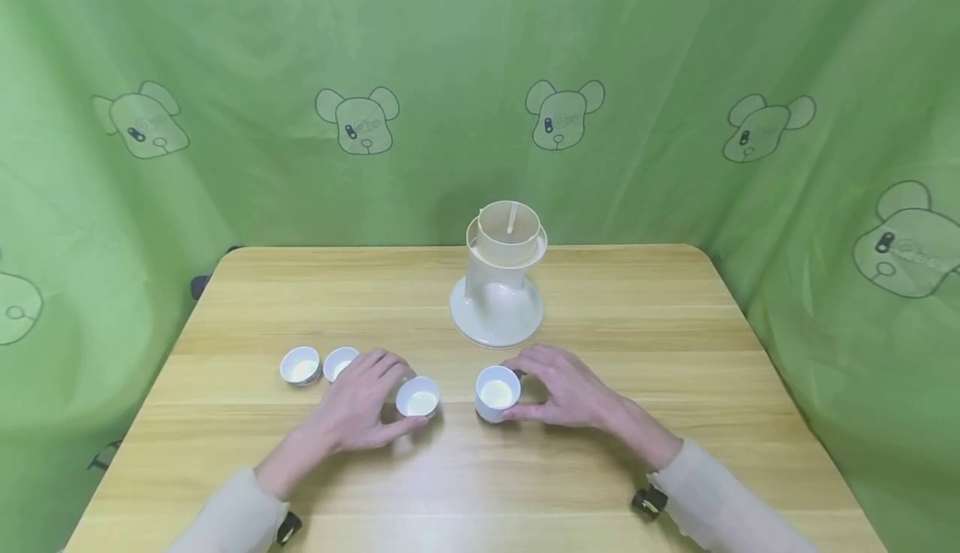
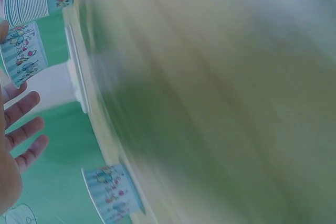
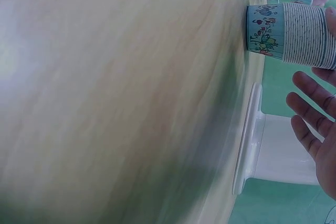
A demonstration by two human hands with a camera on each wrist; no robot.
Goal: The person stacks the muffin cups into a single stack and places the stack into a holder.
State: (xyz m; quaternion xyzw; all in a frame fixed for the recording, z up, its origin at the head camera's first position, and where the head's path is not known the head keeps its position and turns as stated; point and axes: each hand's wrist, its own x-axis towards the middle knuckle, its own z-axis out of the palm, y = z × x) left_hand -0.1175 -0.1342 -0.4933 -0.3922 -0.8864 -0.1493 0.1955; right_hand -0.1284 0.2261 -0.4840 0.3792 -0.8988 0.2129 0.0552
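My left hand (image 1: 367,403) pinches a single paper cup (image 1: 417,397) by its rim between thumb and index finger. Its pale blue side carries a floral print (image 2: 23,53) in the left wrist view. A stack of nested paper cups (image 1: 497,392) is gripped in my right hand (image 1: 562,386), thumb in front and fingers behind. In the right wrist view the many rims of the stack (image 3: 304,32) show above one printed wall. The remaining right fingers extend freely. Left of my left hand are two more paper cups, one whole (image 1: 300,366) and one (image 1: 340,361) partly behind the hand.
A white stand (image 1: 497,311) with a round base and an open cylinder (image 1: 510,228) on top rises behind the hands, near the far edge of the wooden table (image 1: 637,328). Green curtains (image 1: 465,53) printed with bear heads enclose the back and sides.
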